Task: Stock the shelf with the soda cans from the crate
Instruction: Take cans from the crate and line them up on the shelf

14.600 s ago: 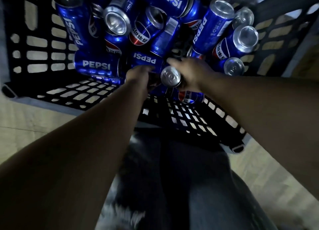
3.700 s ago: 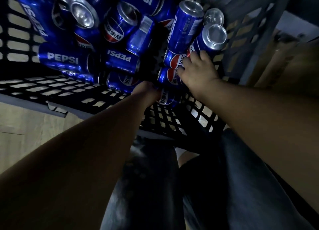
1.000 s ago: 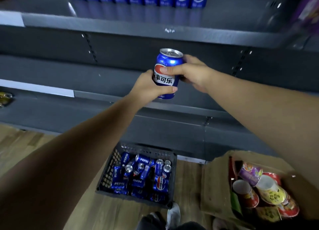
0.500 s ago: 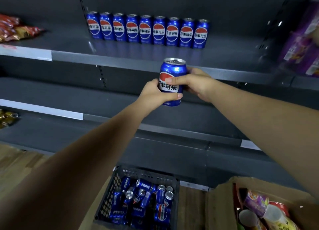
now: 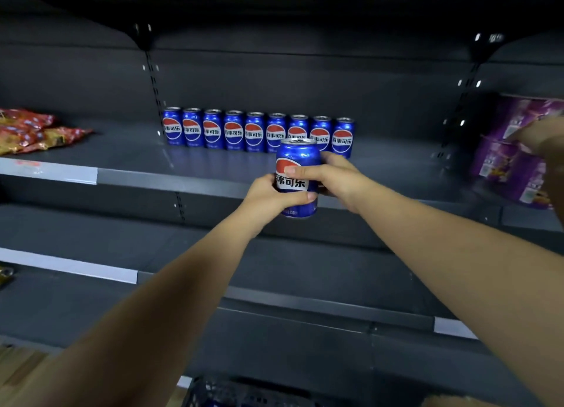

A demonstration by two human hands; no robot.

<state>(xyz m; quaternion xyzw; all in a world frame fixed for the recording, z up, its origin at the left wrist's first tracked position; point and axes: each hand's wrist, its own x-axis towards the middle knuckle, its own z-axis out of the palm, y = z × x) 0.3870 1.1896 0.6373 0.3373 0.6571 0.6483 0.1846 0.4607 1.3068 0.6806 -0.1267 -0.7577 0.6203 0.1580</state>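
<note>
The shelf [image 5: 122, 150] is seen as a wide grey board with a raised front edge and two bare boards below it. Along its back edge a row of cans [image 5: 254, 130] has been set upright, nine in number, touching side by side with labels facing out; this much of the stocking is judged done. At the bottom of the view only the rim of the crate [image 5: 244, 396] is shown, with blue shapes inside, so more cans are judged to be left, though how many cannot be told. Purple packs [image 5: 515, 156] are stacked at the shelf's right end and red snack packets [image 5: 30, 129] lie at its left end. Between the last can of the row and the purple packs a broad bare stretch is left open, and the whole strip from the row to the front edge is also free. The can [image 5: 297, 159] is held upright just before the front edge, near the row's right end. It is gripped low by the left hand [image 5: 271, 194], thumb across the label, and clasped from the side by the right hand [image 5: 335, 177]
</note>
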